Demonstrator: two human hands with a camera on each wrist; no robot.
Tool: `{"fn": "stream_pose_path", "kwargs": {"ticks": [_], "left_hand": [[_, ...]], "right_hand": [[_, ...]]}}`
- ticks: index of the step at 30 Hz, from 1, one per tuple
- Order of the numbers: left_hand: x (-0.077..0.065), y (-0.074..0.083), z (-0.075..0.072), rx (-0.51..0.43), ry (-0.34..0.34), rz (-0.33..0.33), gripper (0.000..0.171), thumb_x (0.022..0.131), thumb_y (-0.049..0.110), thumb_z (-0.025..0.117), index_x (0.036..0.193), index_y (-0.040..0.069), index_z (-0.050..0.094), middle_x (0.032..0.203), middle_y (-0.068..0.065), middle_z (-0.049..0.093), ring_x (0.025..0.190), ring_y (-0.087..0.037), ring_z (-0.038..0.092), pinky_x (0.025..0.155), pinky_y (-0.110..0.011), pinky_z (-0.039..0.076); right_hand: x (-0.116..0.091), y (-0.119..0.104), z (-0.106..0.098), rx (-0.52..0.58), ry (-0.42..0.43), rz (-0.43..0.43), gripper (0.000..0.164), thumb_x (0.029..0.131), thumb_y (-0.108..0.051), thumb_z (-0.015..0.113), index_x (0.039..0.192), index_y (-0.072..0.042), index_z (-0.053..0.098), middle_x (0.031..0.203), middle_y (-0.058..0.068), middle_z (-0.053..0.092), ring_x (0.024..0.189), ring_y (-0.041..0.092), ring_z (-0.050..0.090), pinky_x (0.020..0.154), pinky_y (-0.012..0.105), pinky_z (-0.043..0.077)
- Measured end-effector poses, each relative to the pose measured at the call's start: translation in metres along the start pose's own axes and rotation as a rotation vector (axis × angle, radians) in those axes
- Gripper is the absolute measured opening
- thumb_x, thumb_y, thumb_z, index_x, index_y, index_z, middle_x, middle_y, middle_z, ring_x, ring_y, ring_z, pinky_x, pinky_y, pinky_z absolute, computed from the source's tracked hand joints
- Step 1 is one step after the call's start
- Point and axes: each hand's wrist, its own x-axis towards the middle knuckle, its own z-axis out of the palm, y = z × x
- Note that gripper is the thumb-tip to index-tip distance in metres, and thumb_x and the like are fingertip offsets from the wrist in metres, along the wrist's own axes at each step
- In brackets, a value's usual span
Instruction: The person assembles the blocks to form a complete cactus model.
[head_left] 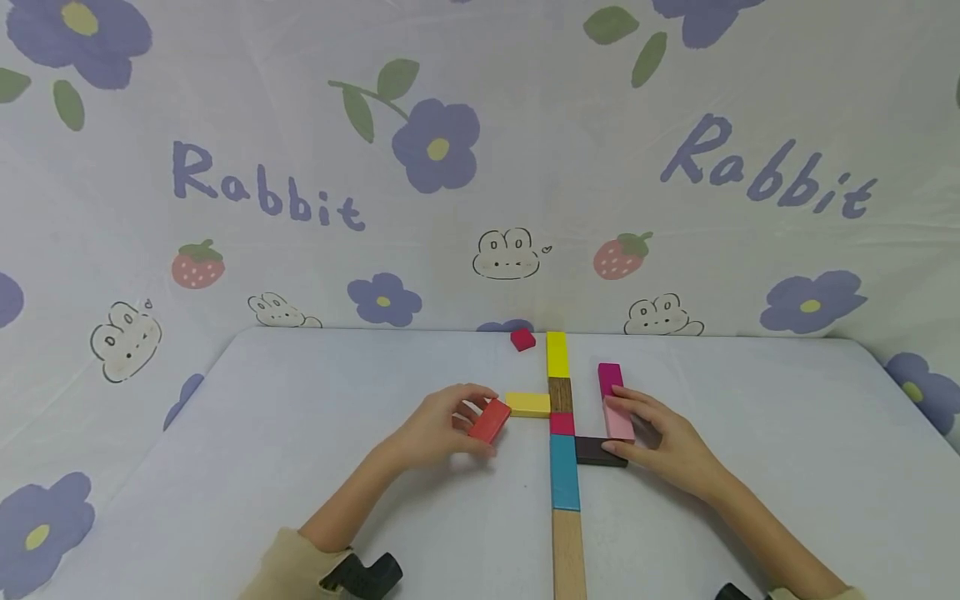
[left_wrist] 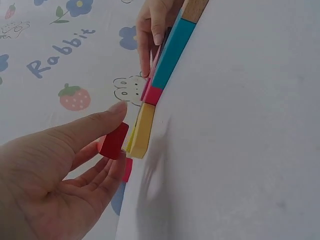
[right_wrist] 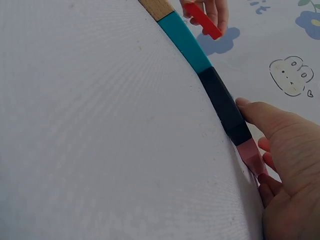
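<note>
My left hand [head_left: 450, 425] holds a red block [head_left: 490, 422] between thumb and fingers, tilted, just left of a yellow block [head_left: 528, 405]. My right hand [head_left: 667, 442] reaches over a pink block [head_left: 618, 418]; its fingertips touch that block near the magenta block [head_left: 610, 379] behind it. The right thumb rests at the black block [head_left: 600, 451]. The yellow and black blocks branch off opposite sides of a long row: bright yellow [head_left: 557, 354], dark wood [head_left: 560, 395], crimson [head_left: 562, 424], blue [head_left: 565, 472] and light wood [head_left: 568, 554] blocks.
A small crimson block [head_left: 522, 339] lies apart near the table's back edge, left of the row. Behind the white table [head_left: 337, 375] hangs a cloth [head_left: 525, 167] printed with flowers, strawberries and rabbits. The light wood block runs off the head view's lower edge.
</note>
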Motion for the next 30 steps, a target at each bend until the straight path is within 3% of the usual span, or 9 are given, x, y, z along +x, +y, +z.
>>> {"fn": "stream_pose_path", "kwargs": {"ticks": [24,30], "left_hand": [[0.033,0.000,0.005,-0.044,0.143,-0.037,0.066,0.086,0.009,0.088,0.145,0.004,0.058,0.134,-0.014,0.065,0.116,-0.029,0.064,0.095,-0.040,0.061],[0.041,-0.003,0.006,-0.067,0.175,-0.082,0.066,0.087,0.010,0.087,0.146,0.006,0.058,0.136,-0.014,0.064,0.118,-0.031,0.064,0.098,-0.043,0.060]], "right_hand": [[-0.002,0.002,0.002,-0.017,0.011,-0.008,0.062,0.089,-0.022,0.086,0.142,-0.001,0.064,0.156,0.024,0.052,0.147,0.051,0.041,0.117,0.071,0.034],[-0.002,0.001,0.002,-0.018,0.013,-0.014,0.062,0.088,-0.022,0.087,0.142,0.000,0.064,0.156,0.024,0.052,0.147,0.051,0.041,0.117,0.072,0.033]]}}
